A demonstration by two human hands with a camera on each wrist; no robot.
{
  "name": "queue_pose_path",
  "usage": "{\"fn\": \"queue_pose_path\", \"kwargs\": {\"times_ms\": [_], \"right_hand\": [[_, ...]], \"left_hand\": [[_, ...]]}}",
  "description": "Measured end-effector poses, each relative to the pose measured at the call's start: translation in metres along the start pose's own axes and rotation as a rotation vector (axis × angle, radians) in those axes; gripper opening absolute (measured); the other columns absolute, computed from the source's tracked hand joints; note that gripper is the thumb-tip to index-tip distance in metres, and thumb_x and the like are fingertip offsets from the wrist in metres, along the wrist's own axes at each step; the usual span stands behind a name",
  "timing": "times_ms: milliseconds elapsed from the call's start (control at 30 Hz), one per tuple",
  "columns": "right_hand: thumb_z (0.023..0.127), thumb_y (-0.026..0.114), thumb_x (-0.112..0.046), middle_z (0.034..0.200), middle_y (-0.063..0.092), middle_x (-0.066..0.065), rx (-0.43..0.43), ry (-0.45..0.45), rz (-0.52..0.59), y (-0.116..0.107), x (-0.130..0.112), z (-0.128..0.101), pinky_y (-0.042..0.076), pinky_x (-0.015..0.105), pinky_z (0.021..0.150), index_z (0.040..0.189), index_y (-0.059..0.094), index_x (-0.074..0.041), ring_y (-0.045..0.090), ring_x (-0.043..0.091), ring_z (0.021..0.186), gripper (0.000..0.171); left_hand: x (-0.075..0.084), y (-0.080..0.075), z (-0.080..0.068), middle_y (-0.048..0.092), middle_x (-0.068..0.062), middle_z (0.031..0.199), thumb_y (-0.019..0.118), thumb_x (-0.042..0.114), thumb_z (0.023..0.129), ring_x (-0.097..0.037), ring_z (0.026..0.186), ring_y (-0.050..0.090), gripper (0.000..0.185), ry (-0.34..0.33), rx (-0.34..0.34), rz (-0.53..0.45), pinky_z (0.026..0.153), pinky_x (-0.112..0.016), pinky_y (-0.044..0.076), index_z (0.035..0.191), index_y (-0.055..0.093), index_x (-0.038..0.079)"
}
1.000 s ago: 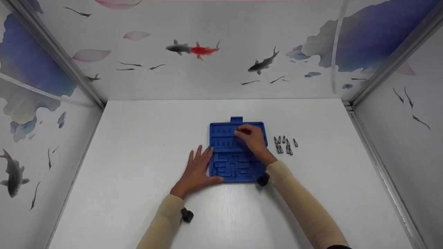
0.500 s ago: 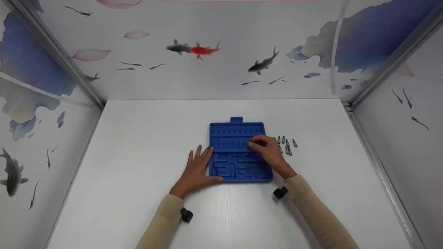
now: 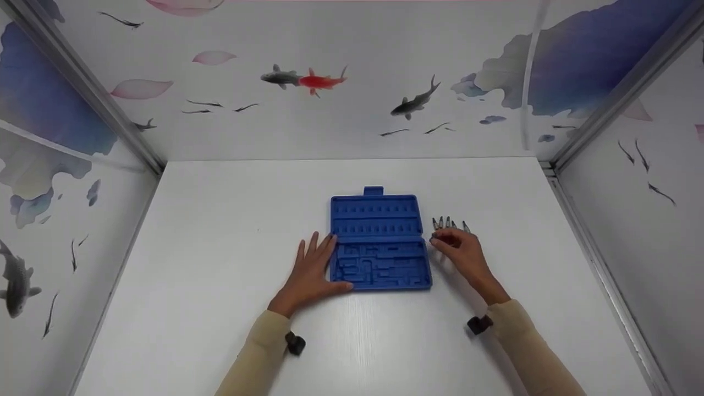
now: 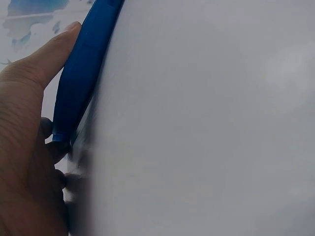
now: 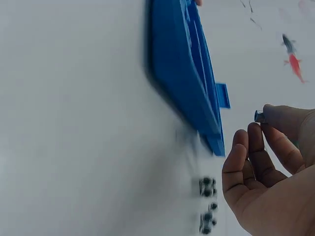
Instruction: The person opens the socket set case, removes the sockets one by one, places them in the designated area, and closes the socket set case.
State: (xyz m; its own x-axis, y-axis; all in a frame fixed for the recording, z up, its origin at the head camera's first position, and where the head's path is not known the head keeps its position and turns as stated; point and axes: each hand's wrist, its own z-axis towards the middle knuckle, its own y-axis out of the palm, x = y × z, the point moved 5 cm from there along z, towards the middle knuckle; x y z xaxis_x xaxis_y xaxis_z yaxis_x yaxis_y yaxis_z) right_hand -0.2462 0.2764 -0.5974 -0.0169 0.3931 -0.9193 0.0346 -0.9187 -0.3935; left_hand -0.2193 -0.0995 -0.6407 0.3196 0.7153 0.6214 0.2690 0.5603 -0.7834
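Note:
A blue plastic bit-case tray lies open on the white table, its slot rows facing up. My left hand lies flat beside the tray's left edge, fingers straight against it and thumb at the near corner; the left wrist view shows the thumb along the blue tray edge. My right hand hovers just right of the tray, over a cluster of small grey screwdriver bits. In the right wrist view its fingertips pinch one small grey bit, with loose bits on the table below.
White walls printed with fish enclose the table on three sides, with metal corner posts at the back. Small black wrist cameras sit on both cream sleeves. Bare tabletop lies around the tray.
My right hand has left the tray's upper slot rows and moved right and nearer, off the tray to the loose bits. The left hand and tray have stayed put.

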Motion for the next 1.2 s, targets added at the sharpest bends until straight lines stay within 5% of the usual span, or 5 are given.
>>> {"fn": "queue_pose_path", "kwargs": {"times_ms": [433, 700, 1200], "right_hand": [[0.105, 0.077, -0.018, 0.117, 0.076, 0.019, 0.034, 0.096, -0.208, -0.052, 0.032, -0.006, 0.057, 0.021, 0.075, 0.126, 0.077, 0.001, 0.067, 0.028, 0.1, 0.028], [0.104, 0.073, -0.011, 0.117, 0.076, 0.02, 0.044, 0.098, -0.344, -0.061, 0.042, 0.001, 0.052, 0.024, 0.084, 0.123, 0.077, 0.002, 0.068, 0.032, 0.107, 0.024], [0.103, 0.076, -0.016, 0.104, 0.076, 0.017, -0.051, 0.162, -0.378, -0.067, 0.041, 0.016, 0.052, 0.029, 0.069, 0.112, 0.079, 0.005, 0.062, 0.023, 0.086, 0.024]], "left_hand": [[-0.004, 0.0, -0.002, 0.015, -0.006, 0.184, 0.075, 0.082, 0.085, -0.031, 0.171, -0.007, 0.13, -0.004, 0.005, 0.005, 0.135, -0.054, -0.012, 0.178, 0.015, 0.014], [-0.004, 0.001, 0.0, 0.013, -0.004, 0.185, 0.073, 0.084, 0.084, -0.03, 0.171, -0.009, 0.131, -0.008, -0.008, 0.021, 0.135, -0.053, -0.012, 0.178, 0.014, 0.015], [-0.003, 0.002, -0.001, 0.014, -0.003, 0.185, 0.075, 0.082, 0.085, -0.031, 0.171, -0.008, 0.129, -0.001, 0.005, 0.002, 0.135, -0.055, -0.012, 0.178, 0.016, 0.015]]}}
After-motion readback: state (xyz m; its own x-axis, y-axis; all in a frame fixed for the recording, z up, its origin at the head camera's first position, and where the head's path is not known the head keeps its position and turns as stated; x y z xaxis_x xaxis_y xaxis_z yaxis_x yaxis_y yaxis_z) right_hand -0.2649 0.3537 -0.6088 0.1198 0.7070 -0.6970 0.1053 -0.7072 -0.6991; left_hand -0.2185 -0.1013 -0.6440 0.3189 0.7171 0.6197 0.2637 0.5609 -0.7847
